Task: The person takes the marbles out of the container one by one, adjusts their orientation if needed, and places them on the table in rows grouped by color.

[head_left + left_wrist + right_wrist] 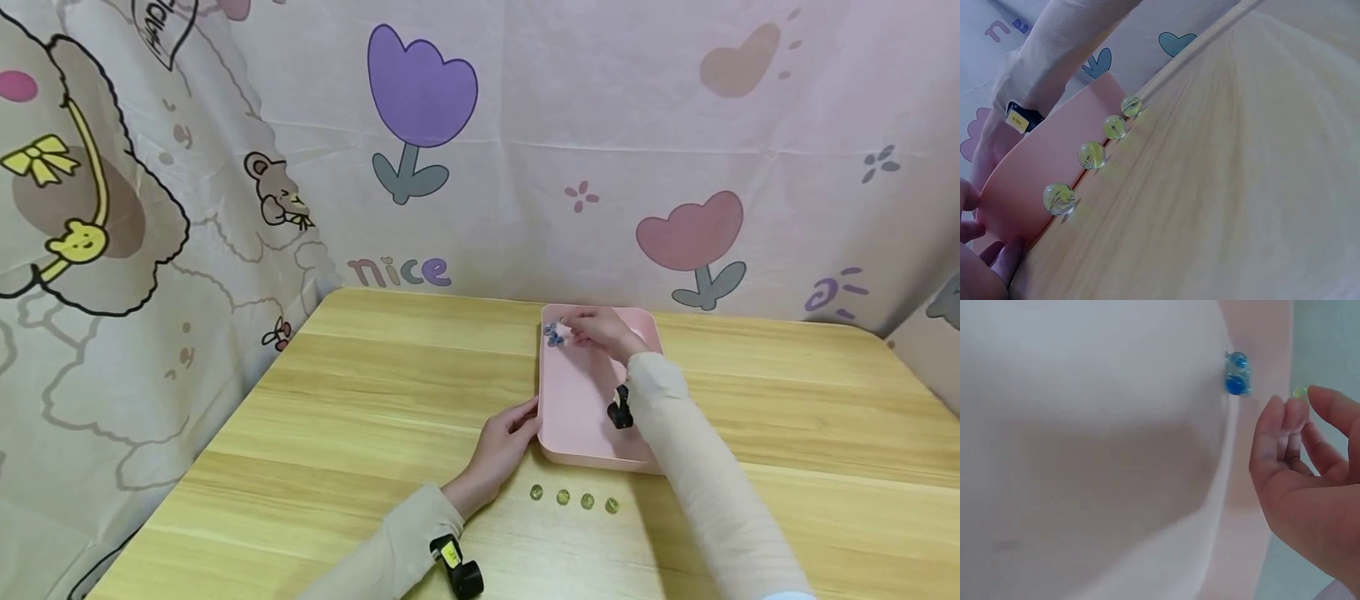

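My right hand (600, 329) is over the far end of a pink tray (581, 400). In the right wrist view, its thumb and fingertips pinch a small yellow-green glass marble (1300, 392), partly covered by the fingers. Several blue marbles (554, 335) sit clustered in the tray's far left corner, just left of those fingertips. Against the outside of the tray's left wall, near the front corner, rests my left hand (498, 450), its fingers touching the wall. A row of several clear marbles with yellow-green swirls (587, 501) lies on the table before the tray's front wall.
The tray stands on a wood-grain table (420, 375), close to its back edge. A printed cloth (525, 208) hangs behind and at the left. Small black cameras (457, 567) are strapped to both wrists.
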### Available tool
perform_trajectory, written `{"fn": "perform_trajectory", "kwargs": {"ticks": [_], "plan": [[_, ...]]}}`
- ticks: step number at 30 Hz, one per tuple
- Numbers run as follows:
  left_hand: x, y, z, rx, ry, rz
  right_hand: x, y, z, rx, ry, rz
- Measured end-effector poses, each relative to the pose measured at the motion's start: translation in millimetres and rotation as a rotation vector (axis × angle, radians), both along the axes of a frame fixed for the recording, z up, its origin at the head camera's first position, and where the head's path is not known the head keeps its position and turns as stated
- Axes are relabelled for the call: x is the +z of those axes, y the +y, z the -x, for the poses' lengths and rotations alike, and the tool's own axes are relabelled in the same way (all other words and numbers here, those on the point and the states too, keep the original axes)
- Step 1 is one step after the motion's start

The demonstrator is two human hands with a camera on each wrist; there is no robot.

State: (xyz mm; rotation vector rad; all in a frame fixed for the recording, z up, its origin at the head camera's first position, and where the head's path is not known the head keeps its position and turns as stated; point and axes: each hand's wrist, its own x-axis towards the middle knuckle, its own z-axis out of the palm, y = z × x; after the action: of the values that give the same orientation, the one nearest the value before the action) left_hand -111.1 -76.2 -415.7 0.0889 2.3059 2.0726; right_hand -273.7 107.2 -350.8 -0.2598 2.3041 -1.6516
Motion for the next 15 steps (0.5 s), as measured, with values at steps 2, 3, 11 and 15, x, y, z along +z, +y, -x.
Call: {"fn": "perform_trajectory", "kwargs": {"ticks": [2,3,11,15], "plan": [[-0.3,0,0.4,0.001,-0.003,0.000,4.2,2,-1.9,0.004,-0.009,-0.002],[-0.5,0,0.7,-0.001,-0.004,-0.006,6.0,3,-2.6,0.005,-0.013,0.003],[-2.1,-1,0.9,-0.011,-0.010,-0.027,18.3,9,-10.2,0.038,-0.020,0.014],[-0.9,-1,0.0,-0.011,-0.009,-0.023,28.0,12,-18.6,0.064,0.002,0.034]]}}
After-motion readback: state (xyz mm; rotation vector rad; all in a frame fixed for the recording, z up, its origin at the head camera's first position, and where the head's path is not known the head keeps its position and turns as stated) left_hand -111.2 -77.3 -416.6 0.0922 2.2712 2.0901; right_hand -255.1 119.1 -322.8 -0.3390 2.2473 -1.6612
